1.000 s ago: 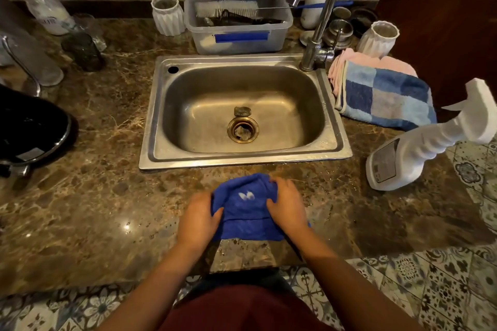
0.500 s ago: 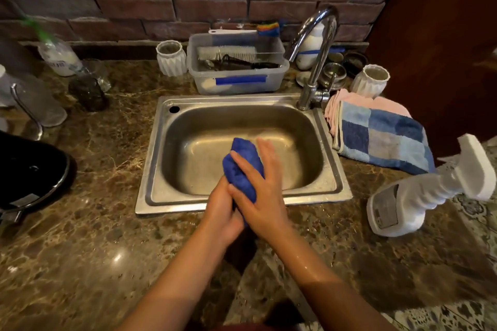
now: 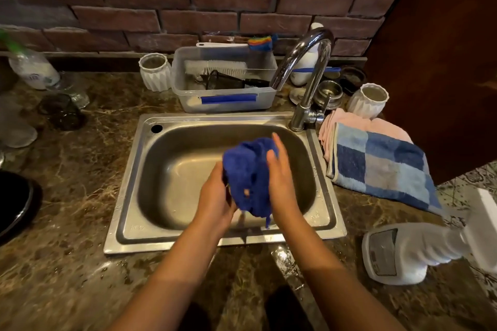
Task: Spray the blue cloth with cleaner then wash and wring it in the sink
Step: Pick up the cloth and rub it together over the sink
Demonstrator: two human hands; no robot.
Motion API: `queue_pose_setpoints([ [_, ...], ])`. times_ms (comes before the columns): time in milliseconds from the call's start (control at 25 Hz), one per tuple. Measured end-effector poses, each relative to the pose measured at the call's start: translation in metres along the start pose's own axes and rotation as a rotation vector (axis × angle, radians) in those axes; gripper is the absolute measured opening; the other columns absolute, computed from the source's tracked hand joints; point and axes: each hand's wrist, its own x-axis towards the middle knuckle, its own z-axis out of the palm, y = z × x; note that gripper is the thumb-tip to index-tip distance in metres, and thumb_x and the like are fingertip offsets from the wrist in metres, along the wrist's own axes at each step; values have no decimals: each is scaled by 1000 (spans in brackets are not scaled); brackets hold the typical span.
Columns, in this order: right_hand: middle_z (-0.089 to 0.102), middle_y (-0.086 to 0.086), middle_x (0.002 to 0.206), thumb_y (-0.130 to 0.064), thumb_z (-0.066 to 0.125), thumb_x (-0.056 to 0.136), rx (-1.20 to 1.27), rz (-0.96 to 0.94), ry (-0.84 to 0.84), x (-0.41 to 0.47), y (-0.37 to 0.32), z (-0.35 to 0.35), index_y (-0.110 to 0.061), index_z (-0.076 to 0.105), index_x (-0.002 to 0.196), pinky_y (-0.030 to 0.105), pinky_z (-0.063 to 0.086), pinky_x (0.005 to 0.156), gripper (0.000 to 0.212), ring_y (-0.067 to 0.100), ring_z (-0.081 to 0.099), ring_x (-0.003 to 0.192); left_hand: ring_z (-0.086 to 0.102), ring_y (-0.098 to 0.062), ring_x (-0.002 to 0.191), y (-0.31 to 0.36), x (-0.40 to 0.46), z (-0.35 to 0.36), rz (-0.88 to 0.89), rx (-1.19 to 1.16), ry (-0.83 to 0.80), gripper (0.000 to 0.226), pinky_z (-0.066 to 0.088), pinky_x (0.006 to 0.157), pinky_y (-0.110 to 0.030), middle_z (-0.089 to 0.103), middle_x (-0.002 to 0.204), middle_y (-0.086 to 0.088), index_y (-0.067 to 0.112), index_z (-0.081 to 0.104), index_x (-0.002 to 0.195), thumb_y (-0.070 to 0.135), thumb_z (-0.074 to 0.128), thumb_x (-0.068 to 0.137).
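The blue cloth (image 3: 248, 177) is bunched up and held above the steel sink (image 3: 172, 169), over the front half of the basin. My left hand (image 3: 215, 200) grips its left and lower side. My right hand (image 3: 281, 185) presses against its right side with the fingers stretched upward. A loose corner of the cloth hangs down between my wrists. The chrome tap (image 3: 309, 72) arches over the sink's back right corner, and no water shows coming from it. The white spray bottle (image 3: 411, 252) lies on its side on the counter at the right.
A blue checked towel (image 3: 382, 166) over a pink one lies right of the sink. Behind the sink stand a clear tub with brushes (image 3: 223, 80), two white ribbed cups (image 3: 156, 72) (image 3: 368, 101) and small metal cups. Glassware and a black pan (image 3: 13, 204) occupy the left counter.
Both hands lifted the cloth from the counter's front edge and carried it over the sink. It is now more bunched and my right fingers have straightened along its side.
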Motion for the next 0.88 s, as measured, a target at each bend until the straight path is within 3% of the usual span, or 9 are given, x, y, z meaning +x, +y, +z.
queue_pose_setpoints([
  [80,32,-6,152,-29,41,97,-335,-303,-252,-10,10,5,-24,39,143,28,20,119,47,10,24,144,68,-13,83,5,6,4,-10,-154,-48,28,55,67,-26,73,92,-1,19,65,102,36,44,98],
  [160,23,-1,158,-26,41,97,-477,-377,-260,-11,17,11,-23,41,143,32,14,120,46,13,11,149,66,-14,100,2,6,13,3,-124,-102,33,53,85,-27,71,105,-1,20,64,112,41,41,99],
  [280,49,9,137,-20,37,97,-337,-350,-39,1,8,19,-12,55,126,29,34,110,35,19,41,131,60,-14,99,0,8,27,111,123,-72,27,46,92,-32,63,103,0,23,59,102,38,36,101],
  [360,56,7,101,-15,37,98,-209,-249,9,14,-2,17,-14,55,101,28,44,87,18,17,53,97,59,-17,93,-4,12,28,249,339,-57,26,48,86,-34,61,96,-4,21,55,97,31,33,103],
  [440,49,2,81,-13,35,101,-158,-60,1,28,-7,12,-16,47,87,20,42,69,19,11,47,74,60,-18,86,-8,13,25,332,500,-91,27,49,75,-29,61,92,-4,22,55,96,29,30,104],
  [520,44,0,74,-12,34,100,-114,131,24,40,-12,9,-15,45,82,18,38,60,22,10,42,66,62,-15,81,-10,16,22,374,634,-158,24,49,68,-20,62,88,-1,26,54,95,28,31,104],
  [640,47,3,74,-10,40,97,140,341,122,50,-23,4,-13,49,85,23,42,60,16,13,45,66,62,-14,76,-10,18,13,419,750,-187,16,49,59,-17,63,88,6,34,52,98,22,40,101],
  [760,62,-3,106,-14,45,97,118,84,9,36,-30,-1,-18,60,110,19,47,85,21,6,59,97,70,-20,87,-1,21,8,256,162,-134,27,58,63,-28,69,106,1,25,52,123,16,38,101],
  [880,45,-4,147,-26,53,90,-435,-440,-207,6,-22,8,-20,59,128,25,21,119,39,7,29,143,73,-14,80,15,18,15,38,-310,-243,34,59,66,-25,76,89,-4,12,63,110,30,36,100],
])
